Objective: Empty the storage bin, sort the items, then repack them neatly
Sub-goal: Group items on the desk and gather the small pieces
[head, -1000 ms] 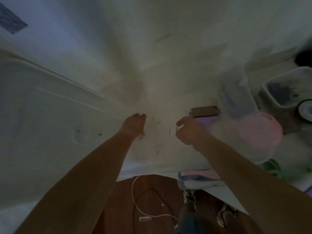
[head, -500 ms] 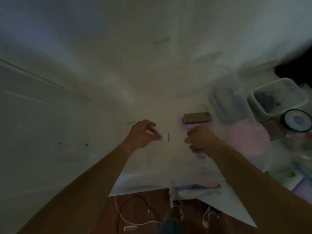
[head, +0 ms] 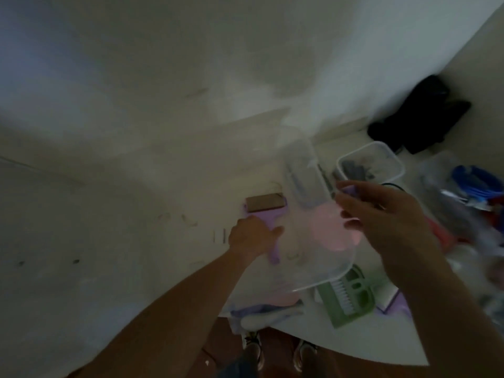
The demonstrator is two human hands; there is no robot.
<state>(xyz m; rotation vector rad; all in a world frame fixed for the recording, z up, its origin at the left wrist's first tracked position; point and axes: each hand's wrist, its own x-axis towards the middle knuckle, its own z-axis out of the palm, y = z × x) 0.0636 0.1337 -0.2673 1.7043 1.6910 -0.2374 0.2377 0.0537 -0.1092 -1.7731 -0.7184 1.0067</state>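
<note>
On the white table lies a purple lint roller (head: 266, 204) with a brown roll. My left hand (head: 252, 237) rests over its handle with the fingers curled around it. My right hand (head: 381, 216) is raised above the clear storage bin (head: 331, 271) and pinches a small purple item (head: 348, 190) in its fingertips. Something pink (head: 331, 227) shows through the bin. Two small pale clips (head: 219, 236) lie just left of my left hand. The picture is dim and blurred.
A narrow clear container (head: 302, 173) and a white-rimmed tub (head: 381, 152) with dark items stand behind the bin. A green brush set (head: 350, 298) lies at the table's near edge. Blue and red clutter (head: 474, 181) fills the right; a black bag (head: 420, 115) sits by the wall.
My left hand let go of the small clip and moved right onto the roller's handle. My right hand rose toward the right with a small purple item. The view swung right.
</note>
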